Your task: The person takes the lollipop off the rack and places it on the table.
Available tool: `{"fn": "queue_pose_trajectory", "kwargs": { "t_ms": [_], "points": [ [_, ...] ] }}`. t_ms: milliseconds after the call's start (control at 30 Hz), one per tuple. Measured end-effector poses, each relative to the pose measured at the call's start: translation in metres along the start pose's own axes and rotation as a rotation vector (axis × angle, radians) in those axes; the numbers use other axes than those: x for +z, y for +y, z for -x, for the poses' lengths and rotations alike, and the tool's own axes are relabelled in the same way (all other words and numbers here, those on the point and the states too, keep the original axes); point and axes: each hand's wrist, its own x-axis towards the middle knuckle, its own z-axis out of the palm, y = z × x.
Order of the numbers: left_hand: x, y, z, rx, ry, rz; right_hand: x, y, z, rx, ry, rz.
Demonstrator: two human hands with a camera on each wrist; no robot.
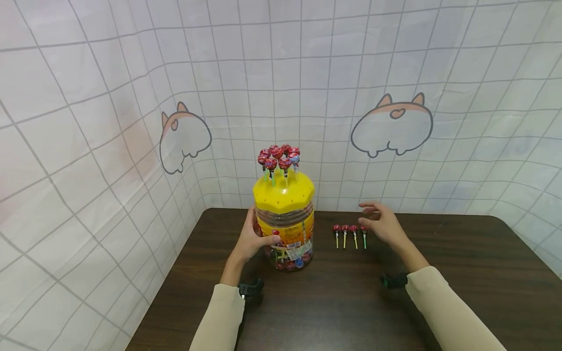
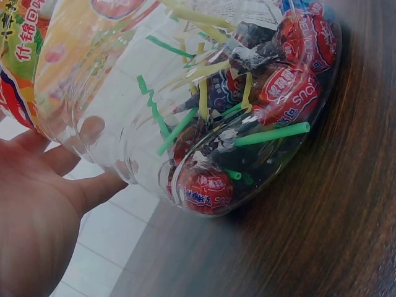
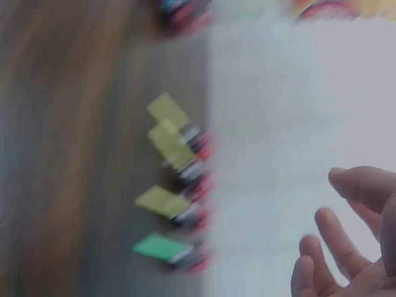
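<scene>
A clear plastic candy jar [image 1: 291,231] with a yellow lid [image 1: 283,195] stands upright on the table. Several red-wrapped lollipops [image 1: 277,153] stick up from the lid, sticks down. My left hand [image 1: 249,241] holds the jar's left side, thumb across its front and the other fingers around the side, partly hidden. Through the jar wall, the left wrist view shows loose lollipops [image 2: 289,93] with green and yellow sticks. To the jar's right lies a row of several lollipops [image 1: 353,230], sticks toward me. My right hand [image 1: 386,226] hovers by the row's right end, fingers loosely bent and holding nothing.
The dark wooden table [image 1: 325,307] reaches back to a white grid-patterned cloth [image 1: 325,73] with cartoon dog prints. This cloth also hangs along the left and right sides. Each wrist wears a black strap [image 1: 251,287].
</scene>
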Motion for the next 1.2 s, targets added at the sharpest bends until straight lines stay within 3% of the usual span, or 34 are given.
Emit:
{"fn": "queue_pose_trajectory", "kwargs": {
  "t_ms": [267,500,733,1000,1200],
  "points": [
    [0.0,0.0,0.0,-0.016,0.007,0.002,0.002,-0.101,-0.006,-0.237,0.02,-0.08],
    [0.001,0.001,0.001,-0.028,0.009,0.0,0.013,-0.16,-0.014,-0.39,0.029,-0.21],
    [0.001,0.002,0.002,-0.031,0.015,-0.004,0.031,-0.194,-0.026,-0.478,0.082,-0.302],
    [0.001,0.0,0.002,-0.012,-0.003,0.012,0.051,-0.207,-0.035,-0.453,0.149,-0.364],
    [0.002,0.0,0.002,0.003,-0.015,0.022,0.05,-0.23,-0.02,-0.439,0.17,-0.372]
  ]
}}
